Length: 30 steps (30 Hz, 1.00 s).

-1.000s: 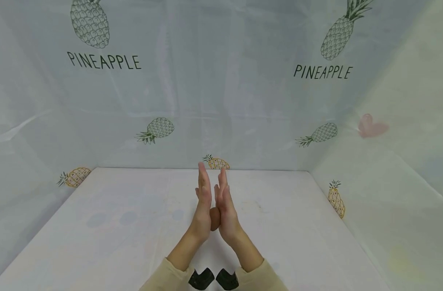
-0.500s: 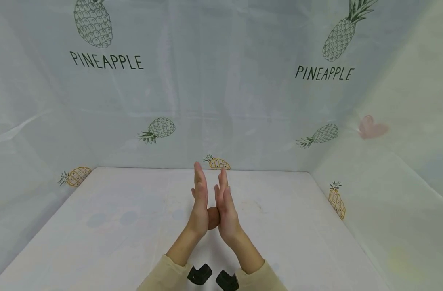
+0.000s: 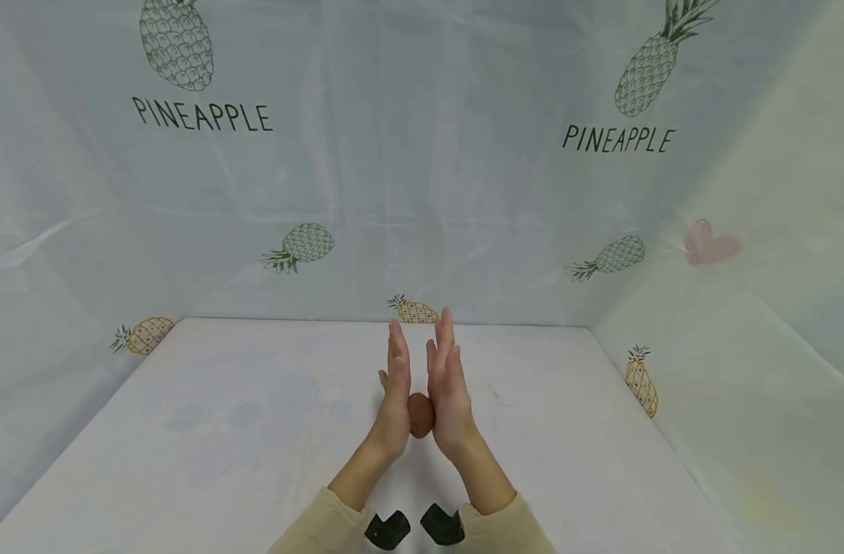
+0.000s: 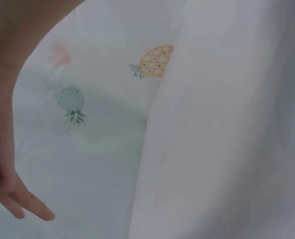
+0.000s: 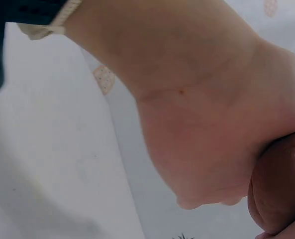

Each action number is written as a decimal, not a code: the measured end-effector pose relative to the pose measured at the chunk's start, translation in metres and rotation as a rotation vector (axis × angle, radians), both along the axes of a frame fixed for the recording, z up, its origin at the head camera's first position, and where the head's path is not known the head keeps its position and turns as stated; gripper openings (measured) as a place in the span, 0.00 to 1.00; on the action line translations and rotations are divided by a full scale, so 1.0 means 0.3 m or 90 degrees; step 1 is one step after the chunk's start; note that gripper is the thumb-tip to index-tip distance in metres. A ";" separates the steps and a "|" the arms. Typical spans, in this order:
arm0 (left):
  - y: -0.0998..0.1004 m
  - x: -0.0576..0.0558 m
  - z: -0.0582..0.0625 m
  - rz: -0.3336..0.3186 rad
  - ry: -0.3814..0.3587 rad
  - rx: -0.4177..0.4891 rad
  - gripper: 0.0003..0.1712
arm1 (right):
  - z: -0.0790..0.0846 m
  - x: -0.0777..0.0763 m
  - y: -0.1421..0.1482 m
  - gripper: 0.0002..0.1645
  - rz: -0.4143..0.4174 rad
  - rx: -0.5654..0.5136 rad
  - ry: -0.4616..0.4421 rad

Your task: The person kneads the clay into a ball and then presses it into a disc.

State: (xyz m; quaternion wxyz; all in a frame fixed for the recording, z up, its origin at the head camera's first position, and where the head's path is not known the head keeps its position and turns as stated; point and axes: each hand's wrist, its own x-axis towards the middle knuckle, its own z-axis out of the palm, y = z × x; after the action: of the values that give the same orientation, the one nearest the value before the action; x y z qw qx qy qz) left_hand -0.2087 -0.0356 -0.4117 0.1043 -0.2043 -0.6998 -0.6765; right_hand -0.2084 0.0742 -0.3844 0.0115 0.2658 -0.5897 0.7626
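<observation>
Between my two upright palms sits a reddish-brown lump of clay, rounded in the head view. My left hand lies flat against its left side, fingers straight and pointing away. From the other side my right hand presses on it, its fingers also straight. A fold and small creases mark the clay in the right wrist view, where the left hand fills the middle. At the left edge of the left wrist view the right hand shows, with only a dark sliver of clay beside it.
Both hands are over a white tabletop. Behind it hangs a pale curtain printed with pineapples, which also runs down both sides. Black devices sit at the inner wrists, by the beige cuffs.
Both hands and the clay have shifted right since half a second ago. My right fingertips now reach farther forward and the left ones less far; the palms have slid against each other.
</observation>
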 end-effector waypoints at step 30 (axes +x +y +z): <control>0.002 0.040 0.062 -0.072 0.036 0.077 0.40 | -0.036 -0.011 -0.025 0.38 0.038 -0.006 0.005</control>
State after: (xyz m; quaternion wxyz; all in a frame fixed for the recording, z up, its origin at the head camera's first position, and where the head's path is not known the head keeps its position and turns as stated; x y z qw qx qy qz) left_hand -0.1967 -0.0351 -0.3932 0.0975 -0.2562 -0.6419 -0.7162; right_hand -0.2118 0.0665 -0.3953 -0.0080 0.2862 -0.5778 0.7643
